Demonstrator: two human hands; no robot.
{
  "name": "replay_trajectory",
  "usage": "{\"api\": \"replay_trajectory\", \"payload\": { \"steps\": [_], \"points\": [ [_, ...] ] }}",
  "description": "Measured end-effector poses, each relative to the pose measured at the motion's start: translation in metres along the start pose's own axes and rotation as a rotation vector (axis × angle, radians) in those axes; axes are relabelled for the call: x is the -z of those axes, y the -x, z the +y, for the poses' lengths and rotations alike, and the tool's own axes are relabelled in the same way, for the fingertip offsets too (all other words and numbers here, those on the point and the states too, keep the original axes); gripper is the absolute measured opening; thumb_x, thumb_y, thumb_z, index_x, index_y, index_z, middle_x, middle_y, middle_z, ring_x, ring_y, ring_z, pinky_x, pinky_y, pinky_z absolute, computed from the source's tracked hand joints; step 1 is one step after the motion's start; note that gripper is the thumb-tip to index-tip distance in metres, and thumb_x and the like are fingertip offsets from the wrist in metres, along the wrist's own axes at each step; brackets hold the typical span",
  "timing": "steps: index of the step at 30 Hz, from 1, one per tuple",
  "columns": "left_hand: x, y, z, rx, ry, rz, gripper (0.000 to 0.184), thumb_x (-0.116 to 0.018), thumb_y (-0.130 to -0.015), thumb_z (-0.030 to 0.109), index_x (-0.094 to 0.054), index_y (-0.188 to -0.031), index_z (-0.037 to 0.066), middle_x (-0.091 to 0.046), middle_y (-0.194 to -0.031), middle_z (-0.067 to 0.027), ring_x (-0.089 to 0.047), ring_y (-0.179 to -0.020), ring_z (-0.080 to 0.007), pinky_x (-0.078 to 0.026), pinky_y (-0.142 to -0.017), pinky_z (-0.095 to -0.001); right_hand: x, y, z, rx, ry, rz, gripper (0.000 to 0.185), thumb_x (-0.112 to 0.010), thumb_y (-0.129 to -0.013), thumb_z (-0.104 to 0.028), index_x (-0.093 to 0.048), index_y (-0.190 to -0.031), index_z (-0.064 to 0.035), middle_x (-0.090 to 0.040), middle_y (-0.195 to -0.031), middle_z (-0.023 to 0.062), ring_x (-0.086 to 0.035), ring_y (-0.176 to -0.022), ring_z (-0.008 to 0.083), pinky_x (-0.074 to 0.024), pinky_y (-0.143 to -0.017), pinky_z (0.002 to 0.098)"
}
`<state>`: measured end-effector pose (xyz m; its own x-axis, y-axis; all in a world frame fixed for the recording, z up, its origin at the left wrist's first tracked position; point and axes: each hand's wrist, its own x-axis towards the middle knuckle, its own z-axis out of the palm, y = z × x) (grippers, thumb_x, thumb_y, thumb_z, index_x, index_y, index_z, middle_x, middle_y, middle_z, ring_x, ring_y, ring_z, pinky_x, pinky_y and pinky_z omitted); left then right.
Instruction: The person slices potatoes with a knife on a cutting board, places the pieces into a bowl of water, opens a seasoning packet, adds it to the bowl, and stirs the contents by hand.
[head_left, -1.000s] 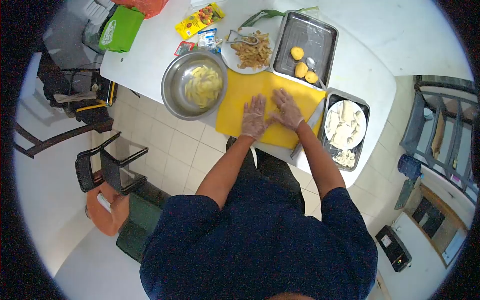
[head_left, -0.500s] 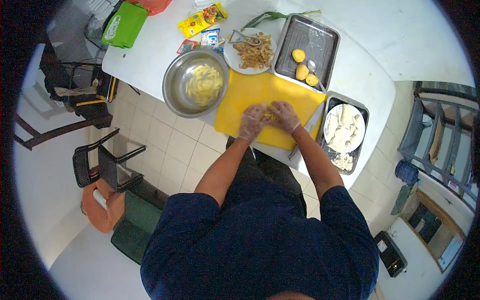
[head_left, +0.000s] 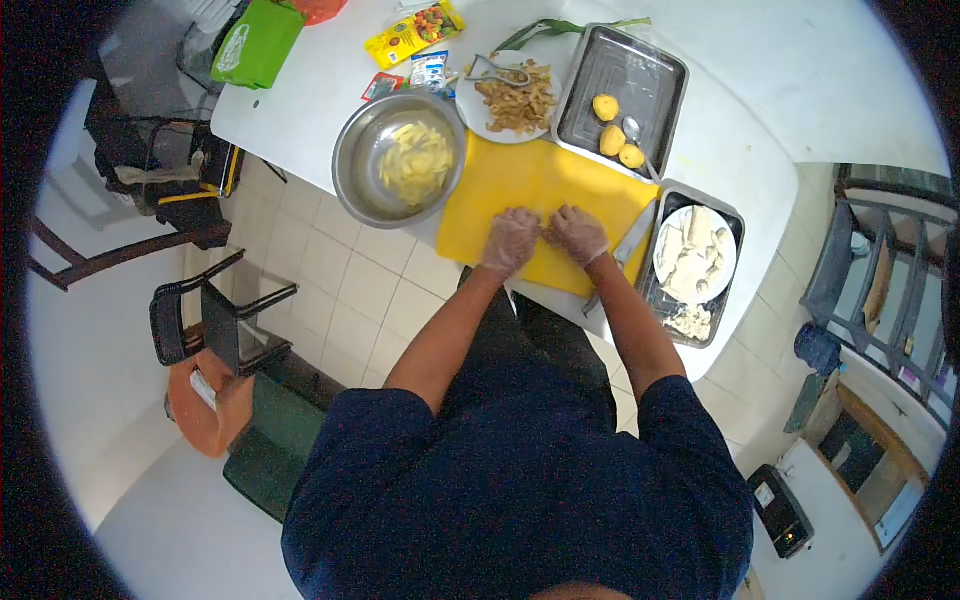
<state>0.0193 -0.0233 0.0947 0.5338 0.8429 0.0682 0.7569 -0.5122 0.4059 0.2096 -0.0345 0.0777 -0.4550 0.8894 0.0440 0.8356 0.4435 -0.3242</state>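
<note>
Both my hands wear clear plastic gloves and rest low over the yellow cutting board (head_left: 500, 180). My left hand (head_left: 512, 242) has its fingers curled down against the board. Close beside it, my right hand (head_left: 578, 236) is curled the same way, with a small gap between them. Whatever lies under the fingers is hidden. A knife (head_left: 632, 243) lies along the board's right edge, near my right hand. To the left stands a steel bowl (head_left: 345, 165) with pale yellow potato strips (head_left: 415, 165) in it.
Behind the board are a plate of peelings (head_left: 518, 105) with a peeler (head_left: 495, 72) and a dark tray (head_left: 575, 125) holding peeled potatoes (head_left: 612, 140) and a spoon (head_left: 632, 128). At right, another tray (head_left: 735, 230) bears a plate of pale pieces (head_left: 693, 270). Packets (head_left: 415, 35) lie at the back.
My hands have moved slightly apart. Yellow pieces that showed between them no longer show. The whole view has shifted a little to the right.
</note>
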Motion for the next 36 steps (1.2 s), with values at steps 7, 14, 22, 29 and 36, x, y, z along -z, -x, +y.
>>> {"api": "replay_trajectory", "payload": {
  "steps": [7,14,22,29,36],
  "points": [
    [-0.006,-0.008,0.007,0.03,-0.018,-0.003,0.017,-0.06,-0.078,0.022,-0.06,-0.087,0.008,-0.06,-0.087,-0.0119,-0.059,-0.086,-0.0296,-0.047,-0.07,-0.0436,-0.007,0.01,-0.021,-0.332,0.002,0.116,0.019,-0.061,-0.083,-0.031,-0.058,-0.092,-0.0141,-0.058,-0.084,0.0118,-0.063,-0.072,0.0318,-0.0519,-0.056,0.0448],
    [-0.002,-0.021,0.024,0.177,-0.018,-0.047,0.02,-0.059,-0.074,0.021,-0.061,-0.088,0.006,-0.064,-0.084,-0.0156,-0.062,-0.079,-0.0353,-0.049,-0.071,-0.0466,-0.018,0.015,-0.016,-0.482,-0.127,0.478,0.028,-0.065,-0.081,-0.026,-0.064,-0.104,-0.0089,-0.064,-0.086,0.014,-0.062,-0.066,0.0321,-0.0512,-0.055,0.0437],
    [-0.017,-0.02,0.01,0.512,0.609,0.155,0.026,-0.063,-0.074,0.014,-0.064,-0.098,0.003,-0.067,-0.079,-0.014,-0.066,-0.068,-0.0281,-0.054,-0.069,-0.038,0.047,0.007,-0.02,-1.121,-1.72,0.355,0.031,-0.063,-0.087,-0.027,-0.062,-0.113,-0.0101,-0.062,-0.087,0.0029,-0.056,-0.071,0.0168,-0.0484,-0.063,0.0306],
    [0.026,-0.025,-0.025,0.937,1.893,0.249,0.019,-0.047,-0.094,0.013,-0.062,-0.102,0.005,-0.062,-0.085,-0.0048,-0.06,-0.078,-0.0169,-0.05,-0.07,-0.025,0.062,-0.069,-0.072,-0.826,-2.259,0.262,0.026,-0.059,-0.09,-0.023,-0.056,-0.111,-0.009,-0.061,-0.092,0.0059,-0.06,-0.082,0.0196,-0.0498,-0.069,0.0344],
    [0.099,-0.003,-0.09,0.749,1.635,0.365,0.03,-0.045,-0.094,0.028,-0.054,-0.114,0.007,-0.057,-0.108,-0.0083,-0.055,-0.102,-0.021,-0.044,-0.092,-0.0313,0.038,-0.144,-0.12,-0.54,-1.389,0.086,0.036,-0.042,-0.099,-0.032,-0.052,-0.118,-0.0021,-0.057,-0.109,0.0124,-0.056,-0.102,0.0243,-0.0483,-0.087,0.0361]
  ]
}}
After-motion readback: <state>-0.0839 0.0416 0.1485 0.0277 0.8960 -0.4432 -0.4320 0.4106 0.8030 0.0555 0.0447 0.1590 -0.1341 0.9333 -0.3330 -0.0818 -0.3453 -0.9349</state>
